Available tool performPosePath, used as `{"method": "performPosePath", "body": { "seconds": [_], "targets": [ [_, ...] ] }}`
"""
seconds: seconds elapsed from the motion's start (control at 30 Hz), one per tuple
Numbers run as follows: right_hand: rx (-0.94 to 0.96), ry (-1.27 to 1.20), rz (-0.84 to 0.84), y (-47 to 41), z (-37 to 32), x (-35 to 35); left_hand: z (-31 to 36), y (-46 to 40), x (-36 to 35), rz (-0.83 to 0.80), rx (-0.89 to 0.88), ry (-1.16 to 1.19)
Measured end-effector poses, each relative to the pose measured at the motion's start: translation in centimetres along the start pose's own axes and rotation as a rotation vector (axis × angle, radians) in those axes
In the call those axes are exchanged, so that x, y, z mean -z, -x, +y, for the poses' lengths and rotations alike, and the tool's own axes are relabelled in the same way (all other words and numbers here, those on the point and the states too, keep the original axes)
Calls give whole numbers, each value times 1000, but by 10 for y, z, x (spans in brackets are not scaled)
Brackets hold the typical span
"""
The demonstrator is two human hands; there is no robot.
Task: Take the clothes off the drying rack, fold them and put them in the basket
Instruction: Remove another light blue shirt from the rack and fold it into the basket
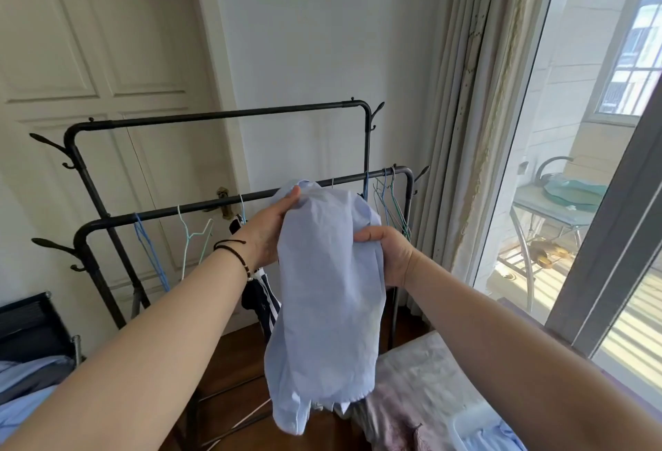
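Note:
A pale blue shirt (327,293) hangs in front of me, held up with both hands at about the height of the lower rail of the black drying rack (222,114). My left hand (267,232) pinches its top edge. My right hand (388,253) grips the bunched cloth on the right side. Behind the shirt a dark striped garment (261,304) hangs on the rack. Bare hangers (193,235) dangle from the lower rail. A white basket rim (476,422) with blue cloth in it shows at the bottom right.
A bed with a pale cover (430,372) and a pinkish garment (390,422) lies below on the right. More blue clothes (25,389) lie at the bottom left by a dark chair (28,325). A curtain and a glass balcony door stand to the right.

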State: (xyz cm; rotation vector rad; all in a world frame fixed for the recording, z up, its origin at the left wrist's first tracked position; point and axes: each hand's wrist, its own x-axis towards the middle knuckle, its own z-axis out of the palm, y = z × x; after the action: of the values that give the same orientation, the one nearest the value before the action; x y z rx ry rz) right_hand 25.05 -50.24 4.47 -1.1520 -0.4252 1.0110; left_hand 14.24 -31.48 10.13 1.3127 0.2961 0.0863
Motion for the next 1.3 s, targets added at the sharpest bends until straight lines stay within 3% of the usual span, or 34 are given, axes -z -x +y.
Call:
{"method": "performPosePath", "body": {
  "seconds": [0.13,0.33,0.6,0.7,0.87,1.1,1.3],
  "targets": [
    [78,5,71,2,-18,3,-17,1,4,-8,-15,-10],
    [101,-1,89,1,-25,7,-43,4,16,-320,-48,-112],
    [158,-137,95,2,-23,13,-78,-1,8,-146,-59,-549],
    [156,-158,78,2,-20,16,-86,4,4,-117,-55,-478],
    [120,-150,72,3,-16,20,-81,16,-6,-339,-39,-79],
    [73,-139,53,4,-9,19,-89,7,-13,-129,-153,-420],
    [78,-207,32,1,-2,28,-105,0,-8,12,-218,-439]
  ]
}}
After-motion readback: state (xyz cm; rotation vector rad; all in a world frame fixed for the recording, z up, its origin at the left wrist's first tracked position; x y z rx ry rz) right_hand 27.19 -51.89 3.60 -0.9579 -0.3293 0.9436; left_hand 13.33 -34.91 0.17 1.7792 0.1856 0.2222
